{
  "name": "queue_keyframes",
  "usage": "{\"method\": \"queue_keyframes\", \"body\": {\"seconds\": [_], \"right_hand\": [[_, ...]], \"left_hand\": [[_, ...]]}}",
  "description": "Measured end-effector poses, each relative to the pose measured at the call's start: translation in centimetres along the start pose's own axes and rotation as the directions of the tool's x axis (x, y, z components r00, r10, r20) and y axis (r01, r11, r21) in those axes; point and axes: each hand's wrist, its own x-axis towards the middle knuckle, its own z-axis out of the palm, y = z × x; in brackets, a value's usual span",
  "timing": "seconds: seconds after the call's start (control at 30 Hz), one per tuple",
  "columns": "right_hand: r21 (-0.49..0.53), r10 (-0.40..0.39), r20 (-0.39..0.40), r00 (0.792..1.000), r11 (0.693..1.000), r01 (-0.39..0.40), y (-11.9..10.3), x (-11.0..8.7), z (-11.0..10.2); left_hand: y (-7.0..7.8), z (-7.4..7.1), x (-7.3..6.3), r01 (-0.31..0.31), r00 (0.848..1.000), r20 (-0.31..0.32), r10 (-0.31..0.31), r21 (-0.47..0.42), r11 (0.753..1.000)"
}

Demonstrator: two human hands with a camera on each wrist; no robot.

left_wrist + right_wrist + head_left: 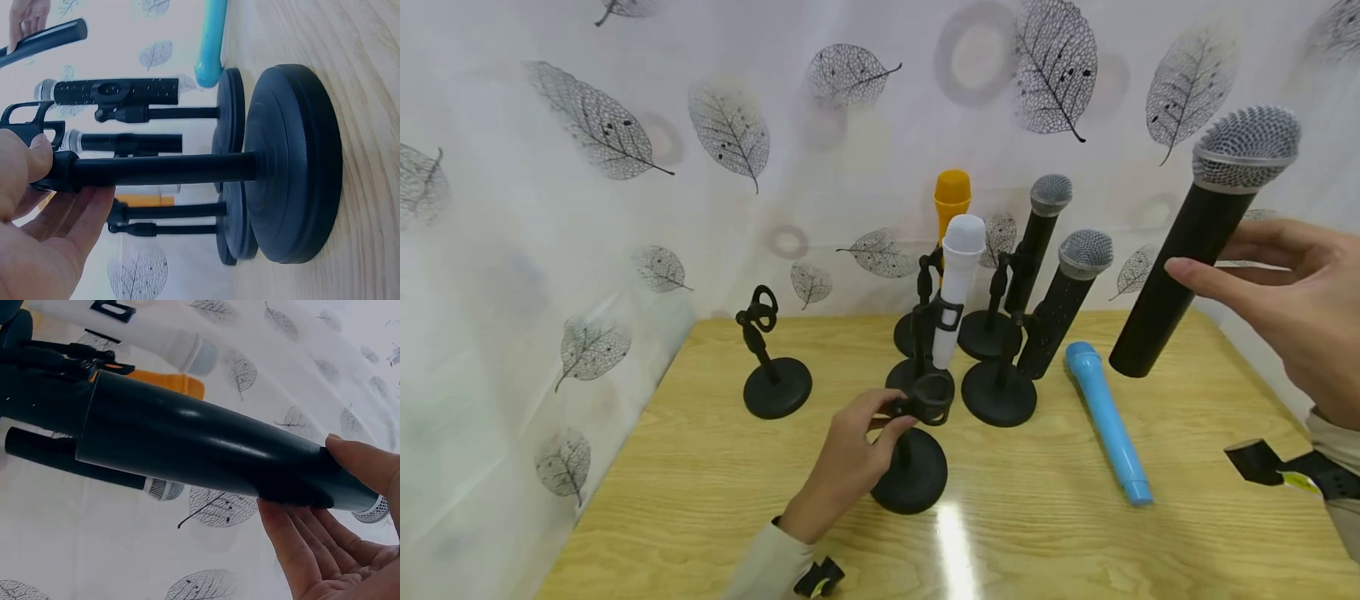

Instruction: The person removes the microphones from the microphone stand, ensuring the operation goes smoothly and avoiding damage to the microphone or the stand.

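Observation:
My right hand (1292, 292) grips a black microphone (1180, 258) with a silver mesh head, held raised and tilted above the right side of the table. In the right wrist view, the thumb lies on one side of the microphone body (200, 437) and the fingers on the other. My left hand (853, 450) pinches a black microphone stand (910, 475) near its top, just below the clip (932, 400). The left wrist view shows that stand's round base (294, 162) on the wooden tabletop, its clip ring holding nothing.
Behind stand several stands holding a white microphone (958, 275), an orange one (952, 196) and black ones (1063, 300). A blue microphone (1108, 421) lies on the wooden table (700, 508). Another stand (777, 387) with a bare clip is at the left. A leaf-patterned curtain (737, 225) hangs behind.

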Motion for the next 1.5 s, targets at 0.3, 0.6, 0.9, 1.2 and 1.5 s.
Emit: {"method": "queue_keyframes", "body": {"seconds": [0.3,0.6,0.9,1.2,1.5], "right_hand": [[-0.056,0.072,0.025,0.997,0.996,-0.070,2.4,-0.3,-0.8],[-0.119,0.123,0.037,0.992,0.986,-0.118,4.6,-0.6,-1.3],[-0.241,0.245,0.063,0.968,0.944,-0.223,7.0,-0.8,-1.6],[-0.205,0.217,0.113,0.970,0.960,-0.191,9.3,-0.8,-1.7],[-0.261,0.218,0.135,0.966,0.949,-0.178,11.1,-0.7,-1.3]], "left_hand": [[-0.6,-2.0,-0.9,0.012,0.998,-0.056,-0.010,0.023,1.000],[-1.7,-3.8,-1.6,0.008,0.993,-0.115,0.001,0.077,0.997],[-2.5,-5.2,-2.3,0.027,0.988,-0.153,-0.012,0.095,0.995],[-3.4,-6.7,-3.1,0.034,0.979,-0.204,-0.007,0.127,0.991],[-3.9,-7.8,-3.8,0.060,0.973,-0.228,-0.022,0.162,0.985]]}}
